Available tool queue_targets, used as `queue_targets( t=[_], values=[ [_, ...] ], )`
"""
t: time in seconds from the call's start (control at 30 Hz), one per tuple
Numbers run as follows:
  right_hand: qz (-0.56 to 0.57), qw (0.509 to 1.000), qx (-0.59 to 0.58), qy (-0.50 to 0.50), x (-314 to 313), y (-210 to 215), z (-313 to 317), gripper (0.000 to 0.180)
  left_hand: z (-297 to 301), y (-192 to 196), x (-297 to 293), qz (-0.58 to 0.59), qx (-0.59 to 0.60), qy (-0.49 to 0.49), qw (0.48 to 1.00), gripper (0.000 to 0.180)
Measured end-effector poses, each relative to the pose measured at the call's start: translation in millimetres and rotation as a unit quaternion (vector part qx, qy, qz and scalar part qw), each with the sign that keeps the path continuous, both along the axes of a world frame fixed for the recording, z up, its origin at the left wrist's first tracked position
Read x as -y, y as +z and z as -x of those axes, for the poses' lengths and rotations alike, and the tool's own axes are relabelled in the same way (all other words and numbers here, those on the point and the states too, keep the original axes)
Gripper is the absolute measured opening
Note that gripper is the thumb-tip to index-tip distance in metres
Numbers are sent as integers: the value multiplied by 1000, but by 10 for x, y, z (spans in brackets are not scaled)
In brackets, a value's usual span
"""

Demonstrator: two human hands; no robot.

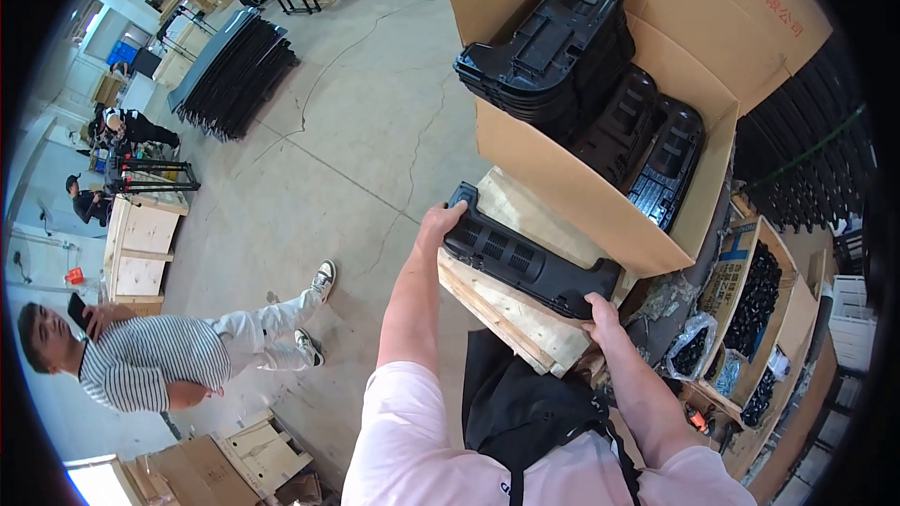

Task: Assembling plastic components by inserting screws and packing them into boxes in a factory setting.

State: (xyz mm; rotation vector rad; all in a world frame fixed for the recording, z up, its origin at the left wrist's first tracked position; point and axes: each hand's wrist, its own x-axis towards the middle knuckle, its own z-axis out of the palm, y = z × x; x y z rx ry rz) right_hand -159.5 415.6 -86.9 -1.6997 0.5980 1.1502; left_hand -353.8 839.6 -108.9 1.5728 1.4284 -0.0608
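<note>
"What are you holding?"
"My left fingers (454, 213) and right fingers (594, 303) grip opposite ends of a black plastic cover (520, 260), over a wooden platform (497, 311)."
"What could go wrong?"
"If one end slips, it might drop or scrape the cardboard box (574, 180) beside it."
"Which way does it lie?"
"Vented side up, long axis slanting from far left to near right."

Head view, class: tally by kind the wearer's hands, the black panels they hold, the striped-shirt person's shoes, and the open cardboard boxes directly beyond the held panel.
Hands (left hand, right hand): 2
Held black panel: 1
Shoes: 2
Open cardboard box: 1
Total: 6
</note>
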Motion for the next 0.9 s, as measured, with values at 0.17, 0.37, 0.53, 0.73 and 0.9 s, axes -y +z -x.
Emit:
queue_targets(
  t=[0.17, 0.37, 0.53, 0.73, 0.9],
  values=[
    [-62, 997, 30, 36, 555, -517, -316, 55, -426, -2, 87, 12, -10, -64, 998, 83],
    [-1, 958, 165, 234, 370, -421, -369, 71, -60, 196, 452, -26, 7, 96, 995, 96],
    [178, 710, 483, 481, -131, 788, -140, 96, 70, 112, 1250, -135, -2, 315, 940, 99],
    [8, 666, 429, 610, -930, 528, -240, 112, -320, -211, 2705, 289, 250, 419, 824, 85],
    [30, 572, 350, 741, -1090, 600, -111, 133, -658, -307, 3017, 279, 413, 421, 758, 58]
  ],
)
